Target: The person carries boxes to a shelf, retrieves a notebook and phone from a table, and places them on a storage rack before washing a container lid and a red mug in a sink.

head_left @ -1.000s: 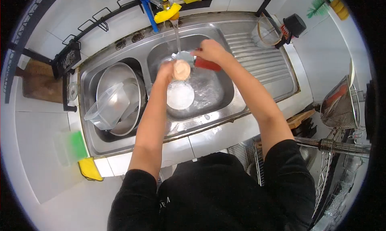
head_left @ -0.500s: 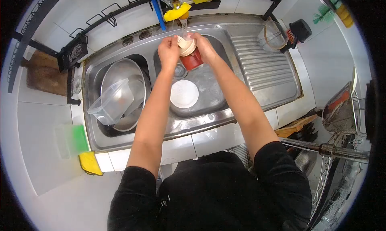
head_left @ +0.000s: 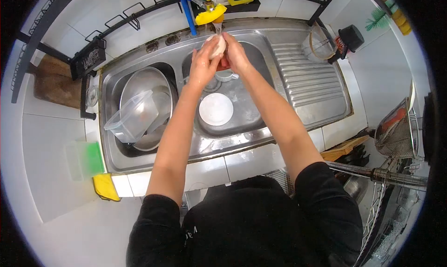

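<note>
In the steel sink (head_left: pixel 302 76), a pale round piece (head_left: pixel 215 46) is clasped between the left hand (head_left: pixel 202 66) and right hand (head_left: pixel 236 53) under the far yellow-tipped tap (head_left: pixel 210 14). A white plate (head_left: pixel 216 109) lies nearer, a clear tub (head_left: pixel 132 116) left.

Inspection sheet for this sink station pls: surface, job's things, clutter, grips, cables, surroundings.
Surface: steel double sink, right basin wet; ribbed drainboard on its right.
Job's things: pale lid on a red container, held just under the yellow tap spout.
Clutter: white plate in the right basin; metal bowl with a clear tub lying in it, in the left basin.
Grips: left hand closed on the pale lid; right hand closed on the red container.
Cables: nothing seen.
Surroundings: blurred green item and yellow cloth on the counter to the left; wire strainer to the right.
</note>
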Action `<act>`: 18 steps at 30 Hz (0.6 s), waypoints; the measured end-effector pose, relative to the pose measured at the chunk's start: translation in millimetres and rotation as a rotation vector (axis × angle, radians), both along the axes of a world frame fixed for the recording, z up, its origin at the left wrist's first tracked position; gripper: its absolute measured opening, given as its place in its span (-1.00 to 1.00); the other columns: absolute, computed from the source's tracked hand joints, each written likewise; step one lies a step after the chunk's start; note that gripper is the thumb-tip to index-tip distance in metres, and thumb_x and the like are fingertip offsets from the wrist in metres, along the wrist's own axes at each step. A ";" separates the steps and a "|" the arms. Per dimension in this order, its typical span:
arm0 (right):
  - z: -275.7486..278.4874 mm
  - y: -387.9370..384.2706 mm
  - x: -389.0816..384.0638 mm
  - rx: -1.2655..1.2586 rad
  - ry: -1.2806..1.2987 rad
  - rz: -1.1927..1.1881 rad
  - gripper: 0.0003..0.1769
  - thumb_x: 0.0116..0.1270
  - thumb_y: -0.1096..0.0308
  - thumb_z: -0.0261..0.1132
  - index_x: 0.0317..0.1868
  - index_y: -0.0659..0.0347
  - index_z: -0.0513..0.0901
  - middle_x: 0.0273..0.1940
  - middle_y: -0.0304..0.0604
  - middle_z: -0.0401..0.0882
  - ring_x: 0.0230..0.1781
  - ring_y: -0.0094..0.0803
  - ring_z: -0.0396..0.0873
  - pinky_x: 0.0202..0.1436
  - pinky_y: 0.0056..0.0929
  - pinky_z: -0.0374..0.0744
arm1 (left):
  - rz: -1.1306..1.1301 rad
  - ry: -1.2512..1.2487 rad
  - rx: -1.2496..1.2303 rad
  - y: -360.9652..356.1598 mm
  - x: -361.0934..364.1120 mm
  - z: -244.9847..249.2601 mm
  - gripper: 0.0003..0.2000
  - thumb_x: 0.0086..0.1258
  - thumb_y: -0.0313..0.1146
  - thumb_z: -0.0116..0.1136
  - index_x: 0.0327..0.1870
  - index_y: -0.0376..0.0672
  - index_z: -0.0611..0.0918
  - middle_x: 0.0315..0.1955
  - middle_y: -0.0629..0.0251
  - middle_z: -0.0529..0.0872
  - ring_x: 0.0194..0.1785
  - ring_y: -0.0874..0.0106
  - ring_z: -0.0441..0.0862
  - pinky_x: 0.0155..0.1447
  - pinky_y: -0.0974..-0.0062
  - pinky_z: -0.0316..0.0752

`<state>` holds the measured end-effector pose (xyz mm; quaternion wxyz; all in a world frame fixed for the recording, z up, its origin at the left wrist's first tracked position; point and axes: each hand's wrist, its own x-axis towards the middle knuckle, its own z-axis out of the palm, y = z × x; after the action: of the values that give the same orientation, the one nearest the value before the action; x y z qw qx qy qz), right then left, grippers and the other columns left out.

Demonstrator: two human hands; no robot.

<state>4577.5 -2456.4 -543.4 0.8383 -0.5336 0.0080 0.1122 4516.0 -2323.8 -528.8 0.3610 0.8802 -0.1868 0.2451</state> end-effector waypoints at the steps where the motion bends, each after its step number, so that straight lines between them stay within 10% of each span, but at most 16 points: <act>1: -0.3 0.9 0.7 -0.002 0.000 0.002 -0.55 0.42 -0.02 0.03 -0.02 0.21 0.52 -0.31 -0.16 0.59 -0.43 -0.45 0.54 -0.42 -0.37 0.53 | 0.002 0.000 -0.002 -1.1 -1.8 1.2 -0.51 0.31 -0.21 0.20 0.27 -0.04 0.43 0.17 0.21 0.54 0.28 0.16 0.44 0.32 -0.07 0.19; 6: 13.4 -21.2 -10.7 -0.313 -0.141 -0.135 -0.35 0.24 0.01 0.34 0.18 0.29 0.42 -0.60 -0.27 0.51 -0.71 -0.60 0.38 -0.62 -0.63 0.33 | 0.141 0.569 -1.264 25.8 2.9 -28.8 -0.64 0.42 -0.23 0.06 0.08 -0.31 0.49 -0.10 0.17 0.65 0.03 0.36 0.62 0.09 0.32 0.51; 9: 19.9 -22.5 -25.5 -0.270 -0.087 -0.133 -0.25 0.14 0.08 0.45 0.22 0.34 0.40 -0.64 -0.30 0.48 -0.72 -0.62 0.34 -0.64 -0.63 0.29 | 0.165 0.648 -1.553 34.2 -16.0 -28.7 -0.69 0.42 -0.23 0.11 -0.04 -0.32 0.54 -0.21 0.24 0.67 -0.14 0.40 0.66 -0.06 0.42 0.58; 18: 22.5 -7.3 -34.5 -0.236 -0.148 -0.051 -0.21 0.28 0.26 0.34 0.39 0.44 0.16 -0.55 -0.26 0.53 -0.63 -0.58 0.42 -0.53 -0.60 0.38 | 0.226 0.632 -1.245 48.2 -11.2 -62.2 -0.64 0.34 -0.19 0.23 -0.08 -0.36 0.59 -0.21 0.21 0.70 -0.23 0.43 0.67 -0.18 0.48 0.56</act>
<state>4543.0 -2463.7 -520.9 0.7706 -0.6348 -0.0271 0.0494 4504.8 -2275.6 -590.9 0.8065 0.5533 0.1943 0.0752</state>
